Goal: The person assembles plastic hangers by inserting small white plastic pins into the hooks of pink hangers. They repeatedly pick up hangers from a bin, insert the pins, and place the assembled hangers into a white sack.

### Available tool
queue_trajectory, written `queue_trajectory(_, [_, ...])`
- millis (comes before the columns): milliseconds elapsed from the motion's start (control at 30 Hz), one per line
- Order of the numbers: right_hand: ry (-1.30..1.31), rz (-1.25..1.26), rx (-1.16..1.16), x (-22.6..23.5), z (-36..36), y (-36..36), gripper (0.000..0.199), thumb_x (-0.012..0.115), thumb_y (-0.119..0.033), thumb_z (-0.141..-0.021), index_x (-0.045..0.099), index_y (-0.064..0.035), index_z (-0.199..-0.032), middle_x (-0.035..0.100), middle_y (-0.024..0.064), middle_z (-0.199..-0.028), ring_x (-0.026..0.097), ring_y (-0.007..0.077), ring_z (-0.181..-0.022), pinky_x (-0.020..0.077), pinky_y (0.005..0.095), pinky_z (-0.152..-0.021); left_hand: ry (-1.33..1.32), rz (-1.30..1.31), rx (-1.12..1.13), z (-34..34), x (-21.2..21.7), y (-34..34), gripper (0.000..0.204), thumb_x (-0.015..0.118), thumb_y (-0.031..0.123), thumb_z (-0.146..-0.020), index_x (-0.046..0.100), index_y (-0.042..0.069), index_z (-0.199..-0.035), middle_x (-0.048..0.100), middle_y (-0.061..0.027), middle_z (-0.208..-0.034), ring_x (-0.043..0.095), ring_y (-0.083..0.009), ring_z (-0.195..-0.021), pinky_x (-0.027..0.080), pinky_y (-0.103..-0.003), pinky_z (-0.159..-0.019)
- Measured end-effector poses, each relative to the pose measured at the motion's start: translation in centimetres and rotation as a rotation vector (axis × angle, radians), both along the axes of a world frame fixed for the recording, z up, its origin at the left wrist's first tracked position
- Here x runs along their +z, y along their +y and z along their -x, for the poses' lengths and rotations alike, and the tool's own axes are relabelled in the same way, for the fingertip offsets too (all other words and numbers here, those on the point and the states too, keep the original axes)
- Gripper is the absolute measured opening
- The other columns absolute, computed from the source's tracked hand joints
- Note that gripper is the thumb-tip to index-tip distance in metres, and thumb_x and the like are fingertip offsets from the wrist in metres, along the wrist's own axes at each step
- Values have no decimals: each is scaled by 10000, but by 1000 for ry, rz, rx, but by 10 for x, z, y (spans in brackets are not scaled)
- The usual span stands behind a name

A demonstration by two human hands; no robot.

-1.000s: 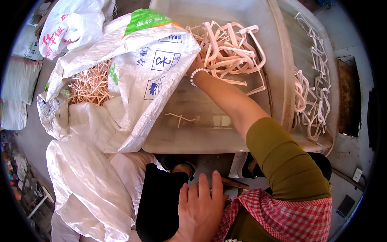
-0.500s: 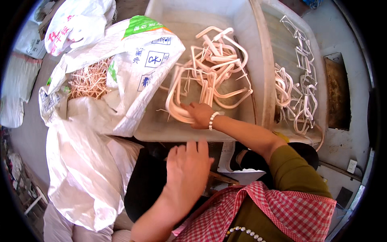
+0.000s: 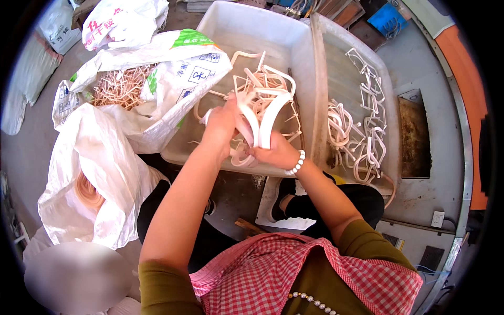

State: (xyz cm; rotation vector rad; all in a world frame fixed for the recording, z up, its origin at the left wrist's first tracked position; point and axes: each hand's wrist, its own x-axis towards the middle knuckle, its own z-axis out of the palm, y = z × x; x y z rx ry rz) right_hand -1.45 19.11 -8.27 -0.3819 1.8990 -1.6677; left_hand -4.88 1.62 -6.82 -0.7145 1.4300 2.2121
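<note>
Pale bent strips [image 3: 270, 121]: one bunch, held above the first tub [image 3: 247, 21].
Left to right: left hand [image 3: 223, 126] set against the bunch, tightness of grip not discernible; right hand [image 3: 281, 152], grip closed on the lower end. Strips are best kept aligned and supported from both sides. Counted: two hands, two tubs, second tub [image 3: 336, 42] rightmost; tangled strips cannot be counted.

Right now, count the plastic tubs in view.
2: the left tub, with the left hand and right hand over it, and the right tub beside it. Others may be hidden.
</note>
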Motion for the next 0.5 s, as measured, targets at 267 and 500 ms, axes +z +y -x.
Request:
queue_trajectory(267, [160,91,-69,42,-15,18,500,556,-78,-861,403,26,-1326,594,102,-1103,570,188,-1012,447,309,-895,55,-357,-4,-4,34,-6,265,478,103,-924,495,-88,-1108,600,-151,-938,619,-216,-827,538,-347,-784])
queue_trajectory(500, [-230,877,-360,71,20,93,281,526,-241,-909,597,-46,-1099,465,14,-575,440,124,-489,364,232,-464,65,-658,94,-7,36,-42,243,463,97,-933,479,-74,-1104,592,-122,-853,586,-216,-752,528,-349,-722])
